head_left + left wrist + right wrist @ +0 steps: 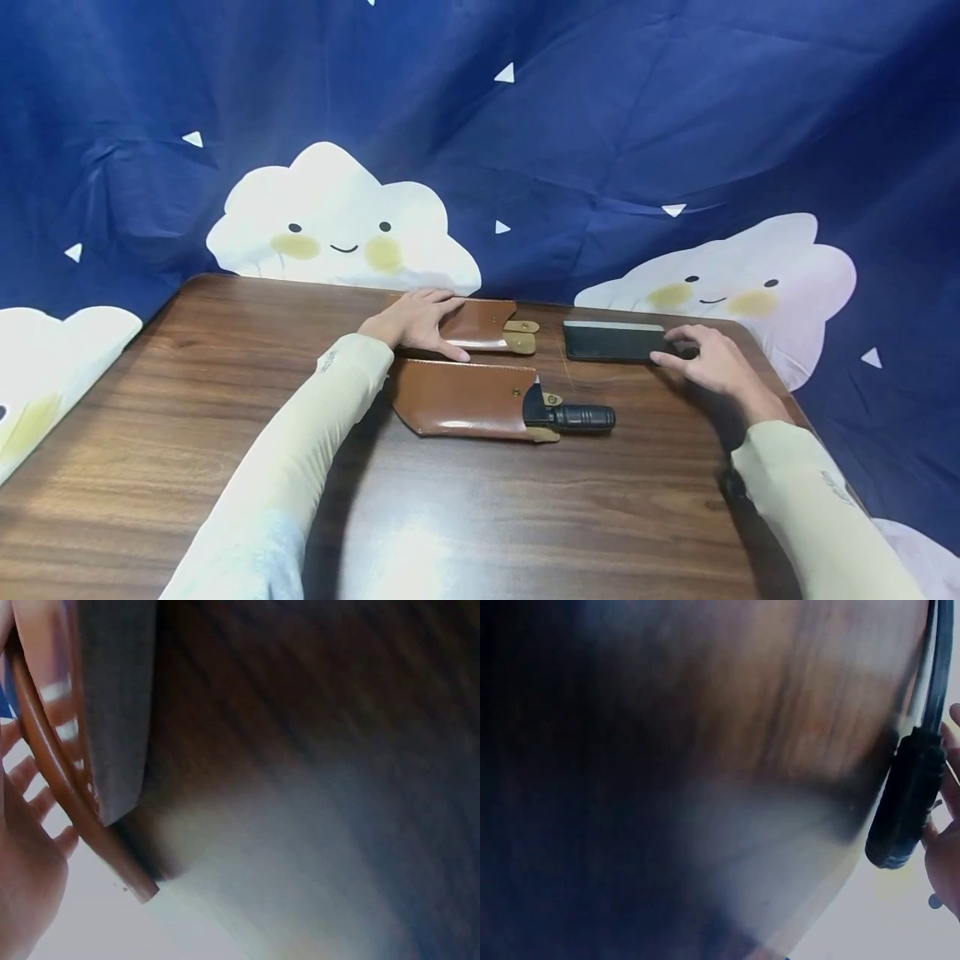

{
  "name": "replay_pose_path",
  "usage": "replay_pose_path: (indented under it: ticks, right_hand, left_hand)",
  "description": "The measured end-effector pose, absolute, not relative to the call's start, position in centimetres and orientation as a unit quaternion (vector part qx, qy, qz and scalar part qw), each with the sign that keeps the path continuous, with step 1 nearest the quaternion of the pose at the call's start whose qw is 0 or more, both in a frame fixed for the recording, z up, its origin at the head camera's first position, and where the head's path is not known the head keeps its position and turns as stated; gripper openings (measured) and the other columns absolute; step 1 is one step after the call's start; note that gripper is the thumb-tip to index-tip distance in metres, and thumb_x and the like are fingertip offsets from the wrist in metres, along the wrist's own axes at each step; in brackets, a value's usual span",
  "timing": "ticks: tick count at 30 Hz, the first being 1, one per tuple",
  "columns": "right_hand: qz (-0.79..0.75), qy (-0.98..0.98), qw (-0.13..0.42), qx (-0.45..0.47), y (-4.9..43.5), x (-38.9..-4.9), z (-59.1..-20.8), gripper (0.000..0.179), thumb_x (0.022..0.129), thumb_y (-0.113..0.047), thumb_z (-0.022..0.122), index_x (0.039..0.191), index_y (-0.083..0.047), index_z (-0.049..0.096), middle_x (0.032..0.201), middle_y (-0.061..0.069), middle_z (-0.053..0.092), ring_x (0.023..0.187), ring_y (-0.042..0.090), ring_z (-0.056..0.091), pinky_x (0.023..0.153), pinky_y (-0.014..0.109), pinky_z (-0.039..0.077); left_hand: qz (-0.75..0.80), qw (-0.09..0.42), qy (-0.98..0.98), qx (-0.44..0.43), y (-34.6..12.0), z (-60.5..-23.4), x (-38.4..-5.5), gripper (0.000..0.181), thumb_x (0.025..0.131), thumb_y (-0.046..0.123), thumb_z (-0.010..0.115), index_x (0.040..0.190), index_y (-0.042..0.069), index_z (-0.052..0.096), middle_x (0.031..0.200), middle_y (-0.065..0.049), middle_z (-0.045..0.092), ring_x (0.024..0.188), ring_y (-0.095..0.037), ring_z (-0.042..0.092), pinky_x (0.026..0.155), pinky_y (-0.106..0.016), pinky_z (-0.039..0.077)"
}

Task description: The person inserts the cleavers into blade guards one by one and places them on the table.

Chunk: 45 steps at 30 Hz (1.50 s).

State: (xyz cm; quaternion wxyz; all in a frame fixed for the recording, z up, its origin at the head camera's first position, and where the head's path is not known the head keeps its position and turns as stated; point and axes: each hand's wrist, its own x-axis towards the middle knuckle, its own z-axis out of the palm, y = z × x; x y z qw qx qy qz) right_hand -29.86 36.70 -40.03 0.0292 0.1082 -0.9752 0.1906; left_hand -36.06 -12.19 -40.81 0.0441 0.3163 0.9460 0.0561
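Head view: at the centre of the frame, a person's left hand (pixel 422 321) lies spread over the left end of a glossy brown leather sheath with two tan tabs (pixel 483 323), its thumb stretched along the near edge and its fingers uncurled. Right of centre, the right hand (pixel 708 358) stands with bent fingers over the right end of a flat black rectangular plate with a pale strip along its far edge (pixel 611 342); from where I stand I cannot tell whether the grip is closed. The two hands are well apart, with the plate lying to the right of the sheath.

Just below, at the centre of the frame, lies a larger brown leather pouch with a slanted lower-left corner (pixel 461 400); a ridged black handle (pixel 585 418) projects from its right end. All rest on a dark brown wood-grain table (pixel 487 517), behind which hangs a deep blue cloth printed with smiling white clouds (pixel 555 150). Pale cream sleeves (pixel 821 508) cover both forearms.

Left wrist view: brown leather crosses the upper left, fingers close beyond it; beside it hangs a blurred grey strip (pixel 116 712). Right wrist view: a thick black ridged grip (pixel 906 802) stands at right, the fingers just behind it.
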Motion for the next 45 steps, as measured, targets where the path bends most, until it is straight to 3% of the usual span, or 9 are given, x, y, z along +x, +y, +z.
replay_pose_path:
  ticks: [10, 17, 26, 28, 32, 34, 40, 45]
  right_hand:
    - [0.108, -0.99, -0.006, 0.093, 37.9, -30.4, -39.9, 0.069, 0.091, -0.063, 0.063, 0.13, -0.005, 0.063, 0.134, 0.028, 0.059, 0.122, 0.056, 0.051, 0.095, 0.072, 0.036]
    - [0.142, -0.986, -0.01, 0.082, 39.1, -30.1, -40.0, 0.06, 0.094, -0.054, 0.065, 0.128, -0.004, 0.065, 0.132, 0.032, 0.058, 0.12, 0.058, 0.05, 0.095, 0.072, 0.036]
    - [0.187, -0.977, -0.001, 0.101, 40.2, -29.9, -40.4, 0.049, 0.094, -0.04, 0.071, 0.123, 0.0, 0.068, 0.123, 0.032, 0.063, 0.114, 0.051, 0.058, 0.094, 0.062, 0.044]
    - [0.195, -0.976, 0.004, 0.1, 40.4, -29.9, -40.4, 0.048, 0.094, -0.037, 0.071, 0.123, 0.001, 0.068, 0.115, 0.029, 0.066, 0.105, 0.045, 0.062, 0.089, 0.057, 0.047]
    - [0.216, -0.972, -0.01, 0.091, 40.5, -30.0, -40.3, 0.048, 0.095, -0.035, 0.072, 0.124, 0.003, 0.067, 0.082, 0.016, 0.069, 0.076, 0.029, 0.064, 0.076, 0.043, 0.047]
    - [0.226, -0.971, -0.015, 0.083, 40.5, -30.0, -40.3, 0.05, 0.094, -0.035, 0.073, 0.124, 0.004, 0.066, 0.077, 0.012, 0.068, 0.071, 0.024, 0.061, 0.072, 0.039, 0.046]
    - [0.24, -0.969, 0.004, 0.065, 40.7, -29.8, -40.7, 0.054, 0.089, -0.04, 0.078, 0.12, 0.004, 0.071, 0.113, 0.028, 0.068, 0.098, 0.034, 0.058, 0.08, 0.038, 0.047]
    - [0.261, -0.963, 0.023, 0.059, 40.8, -29.4, -41.0, 0.055, 0.086, -0.04, 0.081, 0.117, 0.004, 0.073, 0.11, 0.027, 0.07, 0.1, 0.034, 0.058, 0.076, 0.028, 0.045]
  left_hand:
    - [0.071, 0.035, 0.949, 0.306, -12.2, -41.3, -36.0, 0.11, 0.073, 0.075, 0.071, 0.155, 0.007, 0.043, 0.159, -0.013, 0.038, 0.147, -0.034, 0.03, 0.119, -0.046, 0.023]
    - [0.083, 0.02, 0.947, 0.311, -11.7, -41.3, -35.9, 0.103, 0.074, 0.072, 0.073, 0.15, 0.005, 0.05, 0.156, -0.014, 0.042, 0.145, -0.037, 0.033, 0.117, -0.05, 0.027]
    - [0.107, 0.003, 0.941, 0.322, -11.4, -40.2, -35.6, 0.101, 0.073, 0.073, 0.072, 0.146, 0.005, 0.055, 0.149, -0.014, 0.05, 0.141, -0.033, 0.039, 0.116, -0.046, 0.027]
    - [0.111, -0.009, 0.94, 0.322, -11.2, -39.8, -35.5, 0.101, 0.073, 0.074, 0.071, 0.146, 0.006, 0.055, 0.148, -0.013, 0.051, 0.14, -0.033, 0.04, 0.116, -0.046, 0.028]
    - [0.114, -0.02, 0.94, 0.321, -11.2, -39.6, -35.3, 0.102, 0.073, 0.077, 0.068, 0.147, 0.008, 0.054, 0.149, -0.011, 0.05, 0.141, -0.033, 0.038, 0.115, -0.049, 0.028]
    - [0.117, -0.025, 0.939, 0.321, -11.3, -39.7, -35.2, 0.102, 0.073, 0.077, 0.068, 0.147, 0.008, 0.054, 0.149, -0.011, 0.05, 0.141, -0.034, 0.037, 0.114, -0.05, 0.028]
    - [0.126, -0.038, 0.937, 0.324, -11.8, -39.8, -34.9, 0.102, 0.073, 0.077, 0.069, 0.147, 0.008, 0.055, 0.147, -0.011, 0.051, 0.14, -0.032, 0.037, 0.114, -0.05, 0.028]
    - [0.127, -0.045, 0.937, 0.321, -12.1, -39.7, -34.7, 0.103, 0.073, 0.078, 0.069, 0.147, 0.008, 0.054, 0.147, -0.011, 0.05, 0.139, -0.032, 0.037, 0.115, -0.048, 0.026]
